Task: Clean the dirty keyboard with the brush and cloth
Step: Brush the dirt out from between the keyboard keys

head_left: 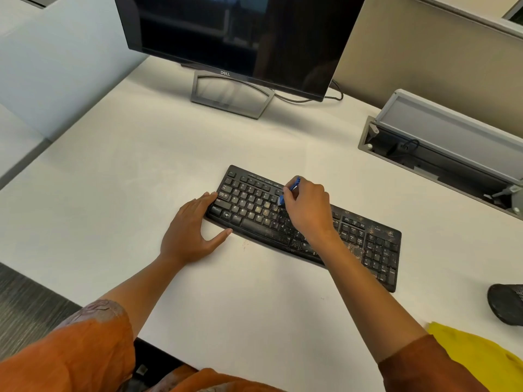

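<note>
At the middle of the white surface (141, 171) the black keyboard (376, 250) lies askew, crumbs thick toward its right half. The right hand (307, 210) reaches over the keys, fingers clenched round a small blue brush (290, 190) whose tip touches the upper rows. The left hand (192, 230) steadies the keyboard's left edge, fingers straight. Broad bare room lies left and ahead toward the monitor (240, 35). The yellow cloth (478, 355) sits at the near right edge, beside a dark mouse (506, 305).
</note>
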{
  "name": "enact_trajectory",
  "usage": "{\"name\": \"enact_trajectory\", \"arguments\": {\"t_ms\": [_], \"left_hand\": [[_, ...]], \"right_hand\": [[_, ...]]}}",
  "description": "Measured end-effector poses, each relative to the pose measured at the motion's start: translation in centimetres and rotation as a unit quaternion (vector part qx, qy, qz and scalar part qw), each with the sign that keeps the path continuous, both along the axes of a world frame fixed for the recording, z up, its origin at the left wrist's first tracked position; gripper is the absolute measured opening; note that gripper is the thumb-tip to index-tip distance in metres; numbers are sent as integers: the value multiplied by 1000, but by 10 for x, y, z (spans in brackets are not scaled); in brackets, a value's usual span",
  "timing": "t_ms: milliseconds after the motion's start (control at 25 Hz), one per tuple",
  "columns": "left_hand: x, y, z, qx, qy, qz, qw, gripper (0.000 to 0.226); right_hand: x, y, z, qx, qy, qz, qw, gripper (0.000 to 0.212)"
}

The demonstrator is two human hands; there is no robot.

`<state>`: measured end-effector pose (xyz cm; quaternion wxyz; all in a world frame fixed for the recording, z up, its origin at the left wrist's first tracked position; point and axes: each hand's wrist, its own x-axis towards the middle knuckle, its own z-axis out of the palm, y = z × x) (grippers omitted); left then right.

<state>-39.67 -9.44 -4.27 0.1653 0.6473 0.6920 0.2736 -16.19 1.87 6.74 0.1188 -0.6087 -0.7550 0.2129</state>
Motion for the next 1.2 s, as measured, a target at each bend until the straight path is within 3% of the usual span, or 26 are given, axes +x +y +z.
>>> {"name": "enact_trajectory", "arguments": {"t_ms": [160, 360, 560, 760, 880, 1040, 1200], "left_hand": [[0, 0, 1, 2, 0, 6, 1000, 84], [1, -1, 3, 8, 2, 5, 1000, 84], [2, -1, 4, 9, -2, 6, 1000, 83], [1, 0, 2, 3, -2, 5, 1000, 83], [0, 0, 2, 2, -2, 4, 1000, 84], [1, 0, 1, 4, 0, 4, 1000, 83], [1, 0, 1, 6, -1, 2, 1000, 83]], "right_hand": [[3, -7, 2, -52, -58, 36, 996, 23], [1, 2, 13, -51, 9, -5, 999, 16], [6, 0, 11, -96, -44, 36, 994, 20], [4, 6, 12, -67, 61, 3, 996, 16], [2, 3, 10, -58, 44, 29, 997, 12], [18, 4, 15, -139, 25, 83, 987, 8], [15, 10, 17, -75, 55, 50, 994, 9]]}}
